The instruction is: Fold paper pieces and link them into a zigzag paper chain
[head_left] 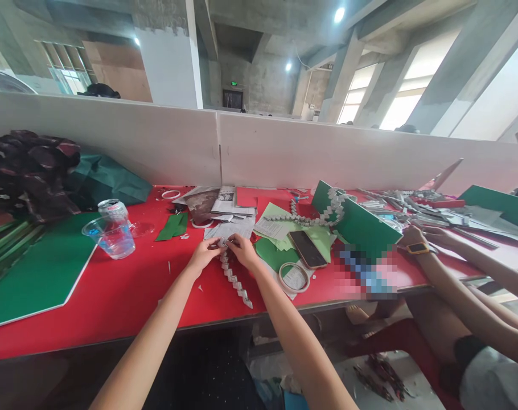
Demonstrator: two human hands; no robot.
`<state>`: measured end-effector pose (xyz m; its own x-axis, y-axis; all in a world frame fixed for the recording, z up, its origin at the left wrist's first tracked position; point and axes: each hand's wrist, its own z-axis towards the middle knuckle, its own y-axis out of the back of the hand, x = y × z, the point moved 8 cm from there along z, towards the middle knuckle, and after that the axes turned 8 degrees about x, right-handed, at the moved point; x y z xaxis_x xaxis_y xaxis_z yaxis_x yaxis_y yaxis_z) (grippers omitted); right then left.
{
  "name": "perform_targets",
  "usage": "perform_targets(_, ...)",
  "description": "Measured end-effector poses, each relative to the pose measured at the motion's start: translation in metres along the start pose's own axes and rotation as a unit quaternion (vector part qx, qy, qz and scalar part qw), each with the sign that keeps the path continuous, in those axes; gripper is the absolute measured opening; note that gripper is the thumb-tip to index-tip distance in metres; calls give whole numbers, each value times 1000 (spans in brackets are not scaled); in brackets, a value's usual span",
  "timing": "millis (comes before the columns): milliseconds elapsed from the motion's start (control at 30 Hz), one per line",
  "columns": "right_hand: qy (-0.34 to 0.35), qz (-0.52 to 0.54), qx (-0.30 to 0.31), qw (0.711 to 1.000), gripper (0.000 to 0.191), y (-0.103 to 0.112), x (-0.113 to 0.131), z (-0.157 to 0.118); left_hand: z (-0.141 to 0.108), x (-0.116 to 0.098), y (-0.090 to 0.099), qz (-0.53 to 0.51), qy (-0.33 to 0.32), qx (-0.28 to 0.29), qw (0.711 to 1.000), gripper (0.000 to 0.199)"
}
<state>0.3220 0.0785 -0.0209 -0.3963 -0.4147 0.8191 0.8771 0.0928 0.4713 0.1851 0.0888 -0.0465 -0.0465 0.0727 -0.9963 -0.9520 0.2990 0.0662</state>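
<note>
A zigzag chain of folded paper (232, 277), grey and white, runs down the red tabletop toward the front edge. My left hand (206, 254) pinches its far end from the left. From the right, the fingers of my right hand (241, 250) close on the same end, so both hands meet there. Sheets of printed paper (218, 230) lie just beyond my fingers. To the right of my right hand are a dark phone (307, 249) and a roll of tape (294, 277). A second, longer folded chain (323, 217) curves over light green paper.
A clear plastic cup (114, 242) and a can (114, 210) stand on the left, beside a large green board (37, 267). A green upright board (357, 219) divides off a co-worker's hands (412, 236) and paper strips. A white partition (263, 151) runs behind.
</note>
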Motion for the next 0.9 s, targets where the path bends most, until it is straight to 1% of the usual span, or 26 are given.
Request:
perform_targets(233, 14, 2, 7, 1000, 17, -2, 1, 1, -1, 3, 0, -4, 12, 7, 1000, 60)
perform_targets(400, 25, 12, 13, 1000, 18, -3, 1, 2, -2, -1, -6, -16, -1, 47, 999, 47)
perform_targets(567, 26, 5, 13, 1000, 17, -3, 3, 2, -5, -7, -10, -8, -2, 48, 999, 50)
perform_targets(700, 20, -1, 18, 1000, 15, -3, 3, 0, -5, -4, -13, -20, 8, 64, 998, 55)
perform_targets(900, 18, 8, 21, 1000, 18, -4, 0, -1, -1, -2, -9, -22, -16, 56, 998, 53)
